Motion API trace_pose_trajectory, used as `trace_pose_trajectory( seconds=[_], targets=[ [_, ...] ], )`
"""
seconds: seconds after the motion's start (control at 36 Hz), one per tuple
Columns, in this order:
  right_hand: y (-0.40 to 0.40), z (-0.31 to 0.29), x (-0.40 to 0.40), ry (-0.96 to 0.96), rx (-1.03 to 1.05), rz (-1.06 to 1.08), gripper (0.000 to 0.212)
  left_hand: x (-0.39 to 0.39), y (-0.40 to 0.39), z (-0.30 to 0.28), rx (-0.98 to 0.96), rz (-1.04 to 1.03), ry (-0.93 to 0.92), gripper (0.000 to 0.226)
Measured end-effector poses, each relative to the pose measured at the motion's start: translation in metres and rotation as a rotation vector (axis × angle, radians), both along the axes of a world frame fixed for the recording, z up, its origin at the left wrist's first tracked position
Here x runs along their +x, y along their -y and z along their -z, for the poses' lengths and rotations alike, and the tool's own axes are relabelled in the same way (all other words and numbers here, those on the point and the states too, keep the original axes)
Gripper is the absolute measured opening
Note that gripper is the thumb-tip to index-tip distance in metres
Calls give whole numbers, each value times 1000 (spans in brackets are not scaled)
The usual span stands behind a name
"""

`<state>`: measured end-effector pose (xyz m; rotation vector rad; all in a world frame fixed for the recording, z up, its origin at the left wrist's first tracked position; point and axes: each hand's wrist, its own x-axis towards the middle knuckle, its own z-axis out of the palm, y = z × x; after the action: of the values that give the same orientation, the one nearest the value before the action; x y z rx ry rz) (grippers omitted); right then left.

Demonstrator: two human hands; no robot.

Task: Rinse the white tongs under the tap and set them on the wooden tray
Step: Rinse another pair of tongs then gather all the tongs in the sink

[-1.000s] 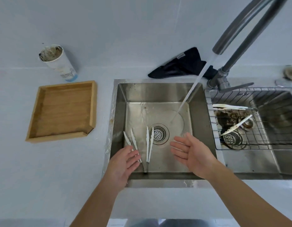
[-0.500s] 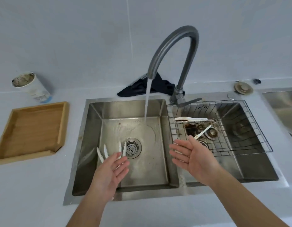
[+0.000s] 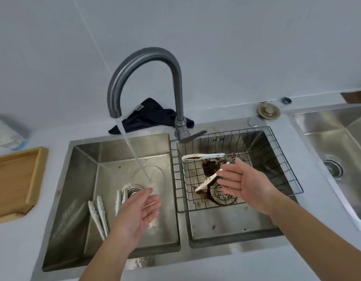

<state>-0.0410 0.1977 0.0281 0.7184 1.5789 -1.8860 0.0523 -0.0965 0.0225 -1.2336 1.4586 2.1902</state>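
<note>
A pair of soiled white plastic tongs (image 3: pixel 208 181) lies spread open on the wire rack (image 3: pixel 285 159) over the right steel basin, tips toward its drain, perhaps awaiting rinsing. The right hand (image 3: pixel 242 182) hovers just above them, palm open, grasping nothing. The left hand (image 3: pixel 138 211), equally empty, hangs over the left basin's front edge beside more white tongs (image 3: pixel 97 216). Water runs from the grey curved tap (image 3: pixel 143 63). The wooden tray (image 3: pixel 37 175) waits bare on the counter's left edge.

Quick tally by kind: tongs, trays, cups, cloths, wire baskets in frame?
white tongs: 3
wooden tray: 1
cup: 1
dark cloth: 1
wire basket: 1
Total: 7
</note>
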Motion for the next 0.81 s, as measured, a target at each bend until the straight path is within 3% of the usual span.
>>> trace_pose_trajectory(
  seconds=[0.11, 0.22, 0.28, 0.36, 0.44, 0.53, 0.64, 0.81],
  targets=[
    [-17, 12, -16, -1, -13, 16, 47, -21, -20, -5, -143, 145, -1, 13],
    [-29, 23, -34, 1, 22, -24, 41, -40, -41, -3, -483, 435, -77, 10],
    [-34, 28, -45, -21, 81, -90, 32, -51, -52, 0, -651, 636, -111, 18],
    [-40, 35, -59, -120, 256, -266, 25, -65, -67, 9, -866, 891, -145, 50],
    [-42, 40, -73, -287, 614, -604, 42, -78, -81, 17, -1056, 1110, -159, 68],
    [-41, 50, -86, -386, 830, -861, 55, -90, -90, 30, -1224, 1275, -173, 84],
    [-38, 70, -101, -447, 968, -1078, 65, -105, -97, 46, -1324, 1471, -115, 110],
    [-28, 90, -119, -596, 1065, -1281, 82, -130, -105, 65, -1426, 1656, -17, 126]
  ],
)
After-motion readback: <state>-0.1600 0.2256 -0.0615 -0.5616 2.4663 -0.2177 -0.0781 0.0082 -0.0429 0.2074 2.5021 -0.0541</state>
